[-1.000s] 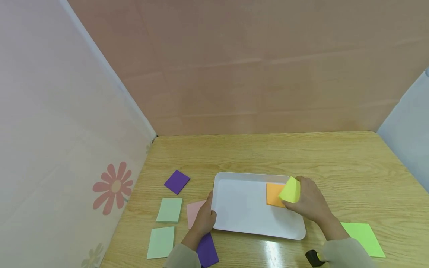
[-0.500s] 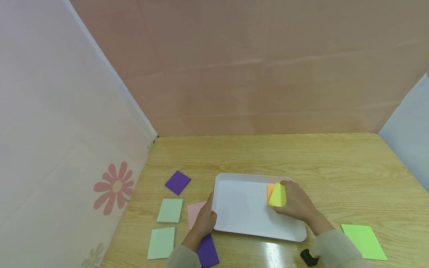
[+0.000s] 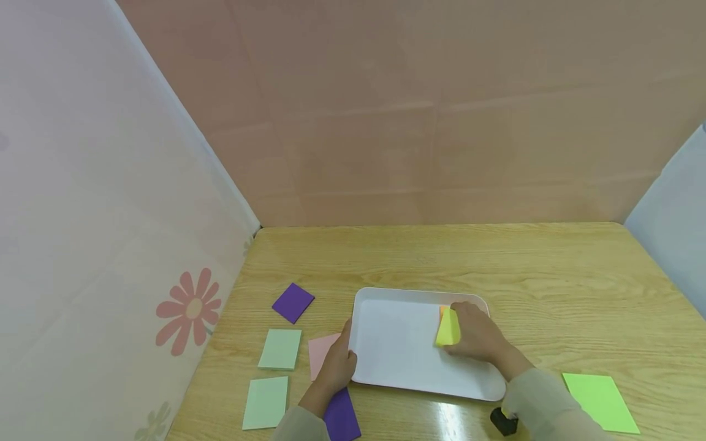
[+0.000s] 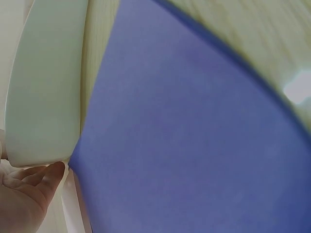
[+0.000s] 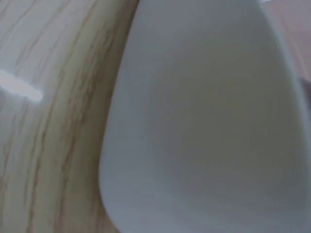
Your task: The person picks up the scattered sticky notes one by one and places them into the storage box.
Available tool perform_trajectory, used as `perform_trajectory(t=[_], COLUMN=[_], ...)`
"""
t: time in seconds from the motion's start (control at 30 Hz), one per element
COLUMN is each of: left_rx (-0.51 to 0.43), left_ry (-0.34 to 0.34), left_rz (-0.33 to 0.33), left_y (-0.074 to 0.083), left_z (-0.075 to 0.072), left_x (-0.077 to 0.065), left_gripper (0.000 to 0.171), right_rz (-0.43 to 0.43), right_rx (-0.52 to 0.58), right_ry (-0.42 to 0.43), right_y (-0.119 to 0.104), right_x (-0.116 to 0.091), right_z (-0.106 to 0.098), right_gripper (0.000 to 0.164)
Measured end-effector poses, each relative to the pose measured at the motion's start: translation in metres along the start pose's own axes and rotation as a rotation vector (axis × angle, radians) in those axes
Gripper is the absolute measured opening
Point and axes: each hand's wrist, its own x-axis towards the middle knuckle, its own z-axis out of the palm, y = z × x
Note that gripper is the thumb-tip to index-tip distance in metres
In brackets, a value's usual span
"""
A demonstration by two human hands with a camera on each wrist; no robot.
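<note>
A white tray lies on the table. My left hand holds its left edge, and the left wrist view shows curled fingers at the tray wall. Over the tray's right half, my right hand grips a yellow sticky note pad, thumb at the near side and fingers at the far side. An orange sticky note pad lies in the tray, mostly hidden behind the yellow pad and hand. The right wrist view holds only blurred tray and table.
Left of the tray lie a pink pad, a purple pad beside the left wrist, another purple pad and two mint pads. A lime green pad lies at the right. A small black object is by the right sleeve.
My right hand has moved left and slightly toward me with the yellow pad, which now covers most of the orange pad. My left hand has stayed at the tray's edge.
</note>
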Motion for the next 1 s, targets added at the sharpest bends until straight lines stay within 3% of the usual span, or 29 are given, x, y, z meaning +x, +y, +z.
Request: perform_trajectory(t=[0.37,0.73,1.0], left_rx=[-0.021,0.010,-0.020], left_ry=[-0.010,0.005,-0.006], left_rz=[0.001,0.014,-0.005], left_y=[-0.0008,-0.0011,-0.0002], left_z=[-0.0012,-0.0002,0.0001], left_x=[-0.0002,-0.0011,-0.0012], left_gripper=[0.065,0.064,0.063], right_rz=[-0.062,-0.087,-0.061], right_rx=[-0.118,-0.114,-0.087], right_ry=[-0.030,-0.060,-0.078], right_y=[0.0011,0.0024,0.0013], right_x=[0.0021,0.0011,0.0001], right_z=[0.0041,0.0032,0.0010], right_gripper=[0.066,0.073,0.076])
